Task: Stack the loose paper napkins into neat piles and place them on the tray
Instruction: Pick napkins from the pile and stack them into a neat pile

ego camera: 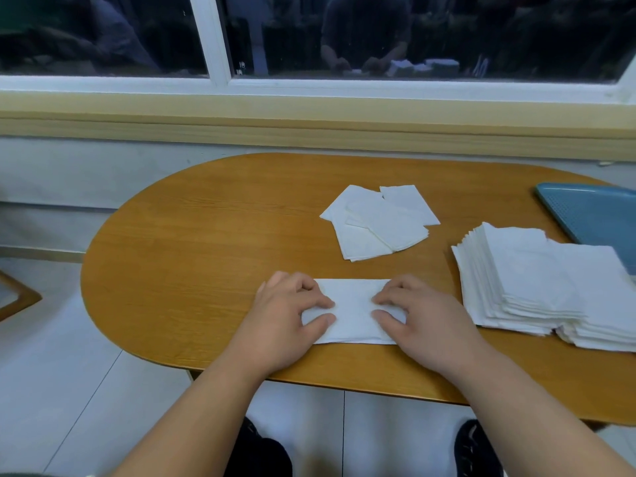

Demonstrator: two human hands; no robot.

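A white folded napkin (352, 313) lies flat on the wooden table (192, 256) near its front edge. My left hand (292, 315) rests on its left end and my right hand (418, 316) on its right end, thumbs and forefingers pressing the paper down. A loose heap of several napkins (377, 223) lies beyond it, fanned out unevenly. To the right sits a thick, slightly skewed pile of napkins (537, 282). The blue tray (592, 211) is at the table's far right, partly cut off by the frame, with nothing visible on it.
The table is oval and stands against a wall under a window sill (309, 129). Its left half holds nothing. The tiled floor (69, 356) and my dark shoes (475, 449) show below the front edge. A wooden corner (20, 297) juts in at left.
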